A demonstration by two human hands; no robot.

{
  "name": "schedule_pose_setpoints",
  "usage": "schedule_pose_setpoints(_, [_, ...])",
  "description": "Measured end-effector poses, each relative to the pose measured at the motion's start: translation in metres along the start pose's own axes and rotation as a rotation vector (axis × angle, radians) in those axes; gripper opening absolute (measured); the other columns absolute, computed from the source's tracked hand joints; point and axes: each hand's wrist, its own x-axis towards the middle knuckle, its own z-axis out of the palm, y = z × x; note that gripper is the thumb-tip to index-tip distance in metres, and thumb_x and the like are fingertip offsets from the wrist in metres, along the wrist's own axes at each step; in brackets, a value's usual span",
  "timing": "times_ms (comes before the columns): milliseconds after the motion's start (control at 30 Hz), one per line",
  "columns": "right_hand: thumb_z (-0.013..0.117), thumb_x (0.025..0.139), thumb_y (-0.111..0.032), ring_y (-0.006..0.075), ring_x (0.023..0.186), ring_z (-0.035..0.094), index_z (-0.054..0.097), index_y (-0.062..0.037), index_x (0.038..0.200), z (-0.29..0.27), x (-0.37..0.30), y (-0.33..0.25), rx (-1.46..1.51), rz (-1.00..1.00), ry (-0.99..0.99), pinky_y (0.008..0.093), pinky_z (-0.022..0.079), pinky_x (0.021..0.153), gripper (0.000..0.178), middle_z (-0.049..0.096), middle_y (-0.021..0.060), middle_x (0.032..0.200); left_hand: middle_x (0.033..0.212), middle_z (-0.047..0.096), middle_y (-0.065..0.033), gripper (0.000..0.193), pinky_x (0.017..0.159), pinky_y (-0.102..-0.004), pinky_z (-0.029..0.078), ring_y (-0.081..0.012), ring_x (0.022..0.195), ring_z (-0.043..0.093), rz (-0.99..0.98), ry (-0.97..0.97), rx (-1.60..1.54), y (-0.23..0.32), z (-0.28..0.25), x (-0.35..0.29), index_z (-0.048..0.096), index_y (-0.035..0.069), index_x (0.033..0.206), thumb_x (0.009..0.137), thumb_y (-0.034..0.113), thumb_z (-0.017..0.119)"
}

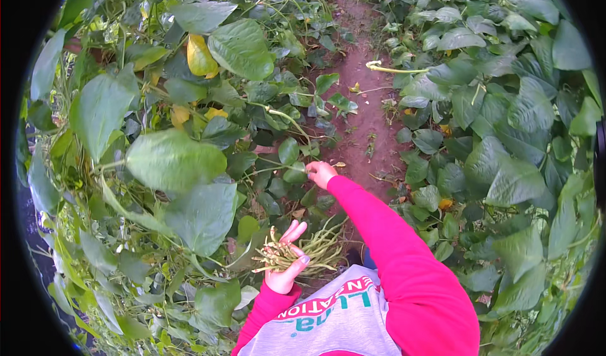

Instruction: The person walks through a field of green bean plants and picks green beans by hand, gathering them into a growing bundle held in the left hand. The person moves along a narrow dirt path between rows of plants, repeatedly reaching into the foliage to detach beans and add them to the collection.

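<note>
Low in the middle, my left hand (285, 276) is closed around a thick bunch of long green beans (326, 247). The pale stem ends of the bunch point left, and its thin ends spread to the right. My right arm stretches forward in a pink sleeve. At its end my right hand (322, 174) is closed at the edge of the left row of plants, with its fingertips against a small green leaf (295, 173) and thin stems. What sits between those fingers is too small to make out.
Dense leafy bean plants (177, 160) crowd the left side, with a few yellow leaves (200, 56) among them. Another leafy row (505, 110) lines the right. Between them runs a narrow dirt path (363, 110); a pale bean-like stalk (396, 69) juts over it from the right.
</note>
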Motion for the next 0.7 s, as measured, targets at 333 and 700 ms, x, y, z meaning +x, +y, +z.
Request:
schedule_pose_setpoints(333, [0.077,0.078,-0.017,0.0236,0.083,0.063,0.055,-0.0025,0.11,-0.018,-0.032,-0.039,0.264,0.125,0.026,0.0366,0.051,0.073,0.041,0.064,0.013,0.091,0.138,0.051,-0.0231,0.006,0.111,-0.0435,0.027,-0.0321,0.139,0.035,-0.006,0.123,-0.095,0.021,0.008,0.042,0.06,0.002,0.076,0.076,0.0,0.066])
schedule_pose_setpoints(700, [0.061,0.091,-0.018,0.0186,0.064,0.065,0.061,-0.0073,0.125,-0.031,-0.018,-0.101,0.61,0.325,-0.691,0.0339,0.056,0.059,0.036,0.067,0.0077,0.091,0.134,0.053,-0.0254,0.008,0.101,-0.0339,0.038,-0.0255,0.124,0.052,-0.09,0.238,-0.24,0.025,0.006,0.029,0.061,0.0,0.081,0.075,-0.005,0.066])
